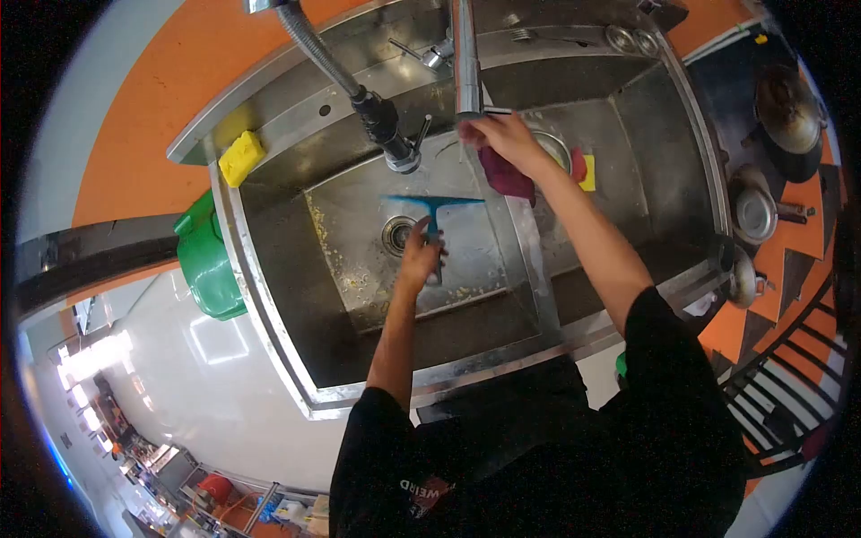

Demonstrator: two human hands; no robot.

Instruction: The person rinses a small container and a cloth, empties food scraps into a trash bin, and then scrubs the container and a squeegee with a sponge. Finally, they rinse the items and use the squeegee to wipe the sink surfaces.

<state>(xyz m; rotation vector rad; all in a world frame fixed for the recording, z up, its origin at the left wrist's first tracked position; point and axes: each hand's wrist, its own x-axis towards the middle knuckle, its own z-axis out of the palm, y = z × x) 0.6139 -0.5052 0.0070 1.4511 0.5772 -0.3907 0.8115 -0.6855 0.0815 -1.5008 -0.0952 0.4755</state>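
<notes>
Squeegee (434, 204), blue and T-shaped

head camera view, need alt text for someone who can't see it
A person's left hand holds a blue squeegee in the left basin of a steel double sink. The right hand is by the tip of a metal spout, beside a dark red cloth; a yellow sponge sits at the far left corner.

Squeegee (434, 204) in left basin (354, 202), sponge (241, 159) on sink rim (263, 298)
</notes>
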